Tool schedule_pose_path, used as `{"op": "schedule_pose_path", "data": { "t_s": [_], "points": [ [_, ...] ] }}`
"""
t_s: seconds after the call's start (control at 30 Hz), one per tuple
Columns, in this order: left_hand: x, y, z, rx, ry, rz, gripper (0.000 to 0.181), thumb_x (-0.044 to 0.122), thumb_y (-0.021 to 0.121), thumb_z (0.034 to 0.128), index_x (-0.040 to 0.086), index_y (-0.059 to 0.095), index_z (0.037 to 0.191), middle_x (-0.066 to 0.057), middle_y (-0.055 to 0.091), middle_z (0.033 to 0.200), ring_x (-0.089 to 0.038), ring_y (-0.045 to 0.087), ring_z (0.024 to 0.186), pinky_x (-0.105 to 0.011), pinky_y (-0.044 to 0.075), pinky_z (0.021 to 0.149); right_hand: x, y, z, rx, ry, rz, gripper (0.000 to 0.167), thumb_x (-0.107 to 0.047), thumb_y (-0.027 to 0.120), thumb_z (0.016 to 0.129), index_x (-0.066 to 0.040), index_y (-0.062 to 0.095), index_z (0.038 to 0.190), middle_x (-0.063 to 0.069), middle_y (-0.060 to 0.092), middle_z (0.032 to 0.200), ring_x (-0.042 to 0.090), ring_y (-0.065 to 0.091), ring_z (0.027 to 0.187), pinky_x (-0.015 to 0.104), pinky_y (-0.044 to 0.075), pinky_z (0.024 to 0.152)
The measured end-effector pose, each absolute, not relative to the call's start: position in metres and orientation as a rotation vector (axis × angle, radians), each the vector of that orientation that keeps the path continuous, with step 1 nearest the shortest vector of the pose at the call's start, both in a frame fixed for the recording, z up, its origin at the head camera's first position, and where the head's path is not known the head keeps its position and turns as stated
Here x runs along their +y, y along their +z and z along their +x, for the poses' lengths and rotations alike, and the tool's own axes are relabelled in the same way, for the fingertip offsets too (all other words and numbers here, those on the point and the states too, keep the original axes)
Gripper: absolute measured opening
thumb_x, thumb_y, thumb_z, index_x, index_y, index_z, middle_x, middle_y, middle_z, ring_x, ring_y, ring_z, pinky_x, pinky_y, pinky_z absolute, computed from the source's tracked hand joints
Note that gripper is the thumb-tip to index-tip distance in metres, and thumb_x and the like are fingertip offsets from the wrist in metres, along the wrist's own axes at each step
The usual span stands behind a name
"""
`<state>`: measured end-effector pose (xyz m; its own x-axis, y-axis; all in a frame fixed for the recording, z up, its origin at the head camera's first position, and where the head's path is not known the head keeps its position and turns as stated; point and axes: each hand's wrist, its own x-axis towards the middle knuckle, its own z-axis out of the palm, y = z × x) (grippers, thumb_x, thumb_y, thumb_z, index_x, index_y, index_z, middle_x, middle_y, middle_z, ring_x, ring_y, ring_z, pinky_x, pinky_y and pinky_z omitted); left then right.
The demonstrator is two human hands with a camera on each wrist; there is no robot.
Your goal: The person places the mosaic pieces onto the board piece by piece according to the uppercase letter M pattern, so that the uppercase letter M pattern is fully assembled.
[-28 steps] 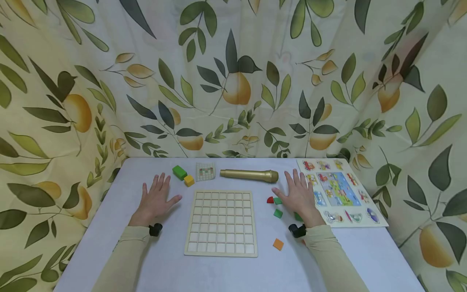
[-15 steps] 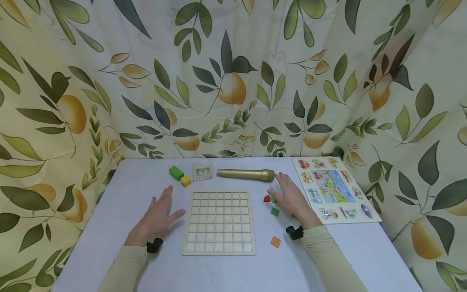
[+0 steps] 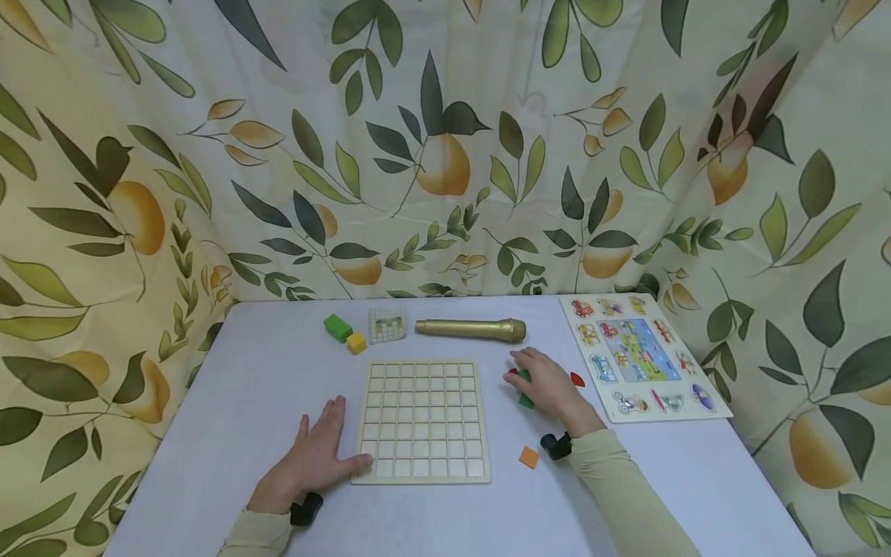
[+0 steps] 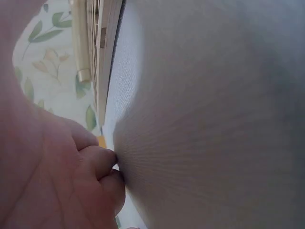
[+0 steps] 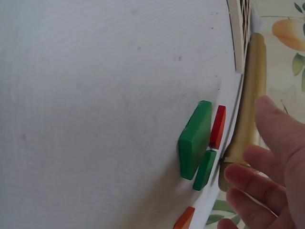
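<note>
A wooden grid board (image 3: 358,433) lies flat in the middle of the head view. My left hand (image 3: 313,460) is at its lower left corner, the thumb reaching the rim and the other fingers straight. In the left wrist view its fingers (image 4: 102,162) touch the white cloth. My right hand (image 3: 550,387) is over small coloured pieces, partly hiding them, its fingers spread and holding nothing. The right wrist view shows a large green piece (image 5: 196,143), a smaller green piece (image 5: 205,170) and a red piece (image 5: 218,127) near those fingers.
A gold microphone-shaped stick (image 3: 469,329) lies behind the board, beside a small gridded card (image 3: 387,326). Green (image 3: 338,327) and yellow (image 3: 356,343) blocks sit at back left. A picture puzzle board (image 3: 592,379) lies right, near another red piece (image 3: 577,380). An orange square (image 3: 529,457) lies in front.
My left hand has come nearer and to the right, its thumb now at the grid board's edge. The right hand has drawn back over the green pieces, uncovering a red piece on its right.
</note>
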<state>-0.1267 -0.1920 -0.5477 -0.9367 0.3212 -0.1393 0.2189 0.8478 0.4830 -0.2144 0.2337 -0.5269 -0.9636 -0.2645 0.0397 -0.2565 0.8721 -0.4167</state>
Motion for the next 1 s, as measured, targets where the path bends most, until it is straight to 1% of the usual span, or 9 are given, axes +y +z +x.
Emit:
{"op": "schedule_pose_path", "data": {
  "t_s": [0.1,0.23,0.33,0.5,0.6,0.8,1.0],
  "points": [
    [-0.192,-0.547,-0.125,2.783,0.653,0.421,0.126,0.075,0.065,0.0729,-0.009,0.013,0.152,-0.025,0.012,0.158,-0.039,0.007,0.145,-0.065,-0.002,0.109,0.233,-0.531,-0.214,3.031,-0.629,-0.423,0.051,-0.032,0.071,0.092,0.0,0.061,0.13,0.018,0.055,0.129,0.035,0.051,0.12,0.051,0.041,0.099],
    [-0.192,-0.548,-0.125,2.766,0.566,0.436,0.136,0.083,0.065,0.063,-0.007,0.015,0.152,-0.022,0.008,0.159,-0.037,0.002,0.146,-0.066,-0.003,0.108,0.232,-0.535,-0.215,3.037,-0.579,-0.451,0.041,-0.024,0.075,0.088,-0.001,0.067,0.122,0.015,0.058,0.121,0.033,0.055,0.113,0.048,0.045,0.095],
    [-0.192,-0.549,-0.126,2.763,0.536,0.446,0.139,0.085,0.066,0.0583,-0.005,0.018,0.153,-0.02,0.008,0.16,-0.038,0.001,0.146,-0.066,-0.003,0.108,0.233,-0.539,-0.216,3.047,-0.538,-0.476,0.035,-0.019,0.077,0.086,-0.002,0.07,0.116,0.013,0.059,0.117,0.031,0.056,0.109,0.047,0.047,0.093],
    [-0.189,-0.55,-0.127,2.767,0.492,0.45,0.143,0.087,0.068,0.0509,0.001,0.02,0.155,-0.014,0.011,0.161,-0.037,-0.001,0.146,-0.066,-0.004,0.108,0.233,-0.542,-0.22,3.095,-0.566,-0.494,0.026,-0.015,0.079,0.084,-0.004,0.072,0.106,0.011,0.06,0.109,0.031,0.057,0.102,0.046,0.049,0.088],
    [-0.188,-0.55,-0.126,2.777,0.476,0.446,0.143,0.086,0.07,0.0488,0.004,0.021,0.155,-0.012,0.013,0.161,-0.036,-0.002,0.146,-0.067,-0.004,0.108,0.233,-0.543,-0.222,3.108,-0.58,-0.492,0.024,-0.015,0.079,0.084,-0.004,0.072,0.104,0.011,0.06,0.107,0.031,0.056,0.101,0.047,0.049,0.087],
    [-0.188,-0.549,-0.124,2.78,0.5,0.464,0.139,0.082,0.074,0.049,0.006,0.024,0.155,-0.012,0.013,0.161,-0.038,-0.001,0.146,-0.067,-0.003,0.107,0.232,-0.543,-0.223,3.101,-0.564,-0.448,0.024,-0.016,0.078,0.085,-0.004,0.07,0.104,0.011,0.059,0.107,0.031,0.055,0.101,0.046,0.048,0.088],
    [-0.189,-0.55,-0.125,2.776,0.476,0.478,0.14,0.084,0.072,0.0482,0.008,0.024,0.155,-0.011,0.011,0.162,-0.037,-0.003,0.146,-0.068,-0.003,0.107,0.23,-0.542,-0.224,3.085,-0.572,-0.404,0.026,-0.017,0.077,0.086,-0.003,0.069,0.106,0.011,0.06,0.106,0.03,0.054,0.101,0.046,0.047,0.089]
  ]
}}
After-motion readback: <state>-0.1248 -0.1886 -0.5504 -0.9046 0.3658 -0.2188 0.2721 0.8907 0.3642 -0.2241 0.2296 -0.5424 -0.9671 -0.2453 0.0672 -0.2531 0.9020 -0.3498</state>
